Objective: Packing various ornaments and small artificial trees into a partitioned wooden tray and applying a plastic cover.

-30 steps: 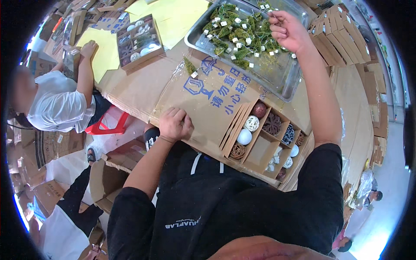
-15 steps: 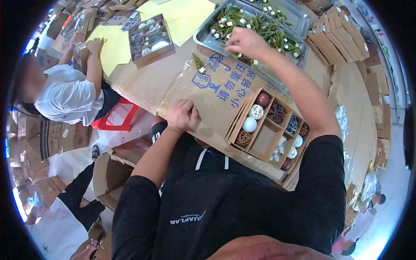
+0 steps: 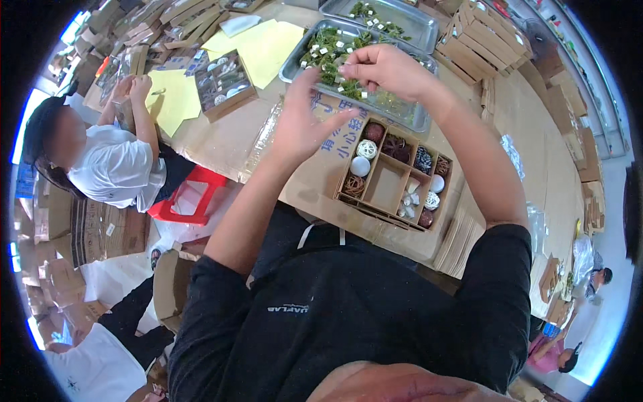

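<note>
My left hand (image 3: pixel 299 127) is raised over the cardboard beside the metal tray (image 3: pixel 410 112), thumb and fingers apart; the fingertips are blurred. Over the tray, my right hand (image 3: pixel 388 72) has its fingertips pinched together; whatever is between them is too small to make out. Green moss sprigs (image 3: pixel 321 52) with small white cubes on them lie in the tray. Nearer me sits a divided cardboard box (image 3: pixel 386 183). Its compartments hold a dark red ball (image 3: pixel 374 132), white woven balls (image 3: pixel 366 149), a white ball (image 3: pixel 360 166), a twig ball (image 3: pixel 353 185) and a pine cone (image 3: pixel 422 159); one middle compartment is bare.
A second tray (image 3: pixel 418 30) with sprigs stands behind. Stacked cardboard boxes (image 3: pixel 479 43) rise at the far right. Another filled box (image 3: pixel 226 87) lies by yellow sheets (image 3: pixel 271 50). At left a co-worker (image 3: pixel 110 151) handles something beside a red stool (image 3: pixel 191 197).
My left hand has lifted from the table's near edge toward the tray and spread its fingers. My right hand stays pinched over the tray. The whole view has shifted somewhat.
</note>
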